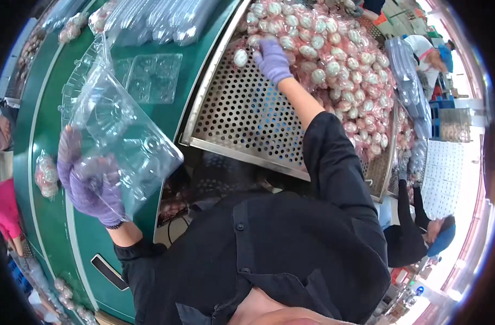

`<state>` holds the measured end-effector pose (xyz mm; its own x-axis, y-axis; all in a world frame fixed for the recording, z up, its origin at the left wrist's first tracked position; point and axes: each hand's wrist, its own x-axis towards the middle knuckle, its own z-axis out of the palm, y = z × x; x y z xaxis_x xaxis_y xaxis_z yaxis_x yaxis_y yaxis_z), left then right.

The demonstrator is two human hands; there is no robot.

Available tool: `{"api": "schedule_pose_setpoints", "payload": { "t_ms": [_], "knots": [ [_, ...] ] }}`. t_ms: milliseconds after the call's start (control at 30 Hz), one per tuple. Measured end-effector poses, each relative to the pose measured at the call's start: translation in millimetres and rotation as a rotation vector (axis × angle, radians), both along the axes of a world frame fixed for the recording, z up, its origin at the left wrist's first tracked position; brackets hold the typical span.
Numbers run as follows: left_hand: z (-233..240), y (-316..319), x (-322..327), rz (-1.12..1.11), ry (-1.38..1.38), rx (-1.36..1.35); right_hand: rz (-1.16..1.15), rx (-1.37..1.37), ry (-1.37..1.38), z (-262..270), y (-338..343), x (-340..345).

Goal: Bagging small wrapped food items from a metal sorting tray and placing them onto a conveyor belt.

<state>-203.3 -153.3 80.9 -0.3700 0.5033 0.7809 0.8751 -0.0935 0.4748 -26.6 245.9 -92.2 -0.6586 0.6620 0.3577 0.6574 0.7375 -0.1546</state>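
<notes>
My left hand (91, 183), in a purple knit glove, grips a clear plastic clamshell egg tray (127, 134) above the green work surface. Its moulded cups are seen through the transparent wall, and some of my fingers lie behind the plastic. My right hand (274, 61), gloved alike, reaches to the near edge of a heap of film-wrapped eggs (341, 69) on a perforated metal tray (247, 113). Its fingertips touch the wrapped eggs; whether they grasp one is hidden. One pale egg (240, 58) in film sits just left of that hand.
Another clear plastic tray (154, 79) lies on the green surface, below stacked clear trays (162, 18). Film-wrapped eggs (46, 174) rest on the green conveyor belt (48, 122). The metal tray's raised rim (247, 156) faces me. A co-worker in a blue cap (410, 239) is at right.
</notes>
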Motion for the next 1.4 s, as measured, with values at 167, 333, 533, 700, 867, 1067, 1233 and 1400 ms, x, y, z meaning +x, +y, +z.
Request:
{"api": "schedule_pose_setpoints", "payload": {
  "t_ms": [167,333,533,700,867,1067,1233,1400],
  "knots": [
    [-1,14,39,-0.109,0.096,-0.076,0.044,-0.232,-0.348,-3,-45,-55],
    [-13,58,59,-0.376,0.197,-0.374,-0.053,-0.532,-0.326,-5,-43,-46],
    [-41,149,78,-0.568,0.259,-0.550,0.147,-1.732,1.112,-8,-21,96],
    [-117,212,111,-0.709,0.467,-1.141,0.359,-1.658,1.413,35,-49,167],
    [-170,229,136,-0.870,0.524,-1.282,0.387,-1.532,1.506,45,-67,199],
    [-91,223,171,-0.644,0.538,-1.165,0.329,-1.567,1.578,34,-81,202],
    [-49,237,201,-0.629,0.523,-0.252,0.218,-1.584,1.277,29,-86,197],
    [-82,246,199,-0.767,-0.151,-0.805,0.090,-1.612,0.942,29,-88,189]
  ]
}}
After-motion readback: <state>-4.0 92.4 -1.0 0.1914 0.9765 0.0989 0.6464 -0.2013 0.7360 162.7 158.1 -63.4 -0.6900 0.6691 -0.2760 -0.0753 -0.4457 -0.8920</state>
